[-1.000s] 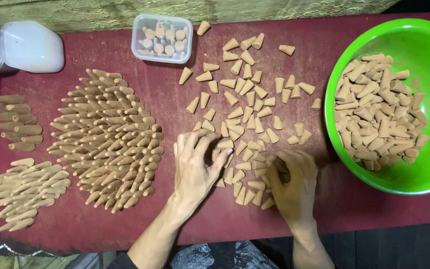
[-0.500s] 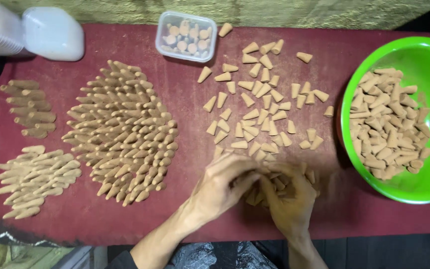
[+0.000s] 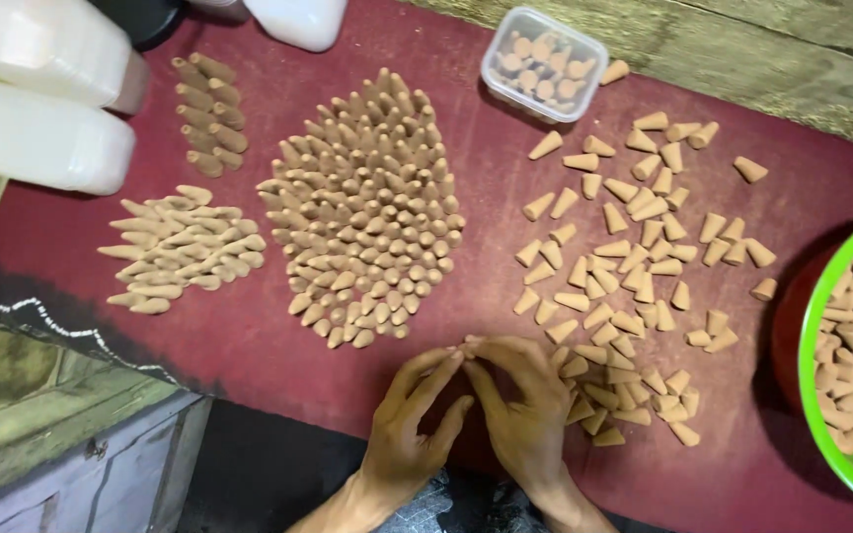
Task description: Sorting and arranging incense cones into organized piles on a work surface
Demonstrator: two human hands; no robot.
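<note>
Left hand (image 3: 409, 419) and right hand (image 3: 520, 405) — lower centre, fingertips meeting over the red cloth (image 3: 278, 336); whether they pinch a cone cannot be told. Loose cones (image 3: 634, 266), tan, scattered lying down just right of the hands. Packed cluster of cones (image 3: 367, 212) stands upright, centre. Clear plastic box (image 3: 543, 64), top centre — holds cones. Green bowl (image 3: 810, 395), right edge, heaped with cones. Two smaller piles (image 3: 182, 249) at left; white bottles (image 3: 46, 138), upper left.

Soft, even light, sharp picture.
Bowl (image 3: 846, 395) casts a dark shadow leftward; white bottles (image 3: 46, 138) glare slightly; no blur.
</note>
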